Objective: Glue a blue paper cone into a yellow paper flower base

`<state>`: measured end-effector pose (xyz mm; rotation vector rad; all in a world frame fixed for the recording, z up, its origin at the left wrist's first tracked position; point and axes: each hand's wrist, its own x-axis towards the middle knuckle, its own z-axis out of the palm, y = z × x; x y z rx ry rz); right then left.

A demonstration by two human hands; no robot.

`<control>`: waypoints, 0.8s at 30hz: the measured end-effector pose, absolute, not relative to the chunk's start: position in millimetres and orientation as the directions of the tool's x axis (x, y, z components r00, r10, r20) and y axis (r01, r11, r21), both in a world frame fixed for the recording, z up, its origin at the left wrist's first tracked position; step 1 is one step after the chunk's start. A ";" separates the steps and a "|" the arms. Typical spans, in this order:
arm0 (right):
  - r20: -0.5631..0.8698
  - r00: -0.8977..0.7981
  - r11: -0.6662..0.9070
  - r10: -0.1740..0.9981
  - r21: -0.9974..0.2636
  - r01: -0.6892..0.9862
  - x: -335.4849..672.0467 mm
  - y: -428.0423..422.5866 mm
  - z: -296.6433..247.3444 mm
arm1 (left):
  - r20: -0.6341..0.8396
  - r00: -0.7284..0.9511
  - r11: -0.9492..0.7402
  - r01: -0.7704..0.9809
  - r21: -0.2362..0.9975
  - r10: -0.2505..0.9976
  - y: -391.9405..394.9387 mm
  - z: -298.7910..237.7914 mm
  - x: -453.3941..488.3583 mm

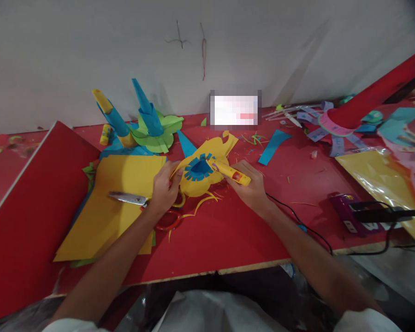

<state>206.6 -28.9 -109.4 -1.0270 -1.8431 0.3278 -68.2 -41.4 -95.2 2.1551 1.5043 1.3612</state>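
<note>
My left hand [166, 184] is closed on the left edge of a yellow paper flower [195, 188]. A blue paper cone runs through the flower's middle, and its ring of cut blue tabs [190, 173] lies folded out on the petals. In my right hand [249, 186] is a yellow glue gun [233, 173], its tip at the right side of the tabs. A black cord [287, 207] trails from beneath that hand. Scissors [129, 198] with red and yellow handles lie under my left wrist, blades on yellow paper sheets [100, 216].
Paper cones on a green flower base [162, 133] stand at the back left, beside a small yellow glue stick [105, 134]. A blue strip [273, 147] and scraps lie right of centre. A purple power socket box [346, 212] sits right; a red board [38, 207] leans left.
</note>
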 end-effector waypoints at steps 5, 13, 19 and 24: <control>0.645 -0.195 0.644 0.739 -0.591 0.486 207.9 -29.2 -109.5 | 0.582 0.060 -0.480 0.638 0.602 0.811 -41.2 -96.0 -68.4; 0.659 -0.105 0.569 0.745 -0.545 0.616 218.6 -23.7 -110.4 | 0.566 0.050 -0.457 0.651 0.606 0.823 -41.5 -94.7 -68.1; 0.633 -0.106 0.534 0.767 -0.537 0.653 221.4 -23.2 -109.0 | 0.574 0.056 -0.469 0.644 0.604 0.817 -40.6 -96.1 -68.6; 0.629 -0.091 0.503 0.772 -0.518 0.692 225.0 -22.1 -108.0 | 0.604 0.047 -0.492 0.632 0.598 0.795 -39.9 -95.7 -68.1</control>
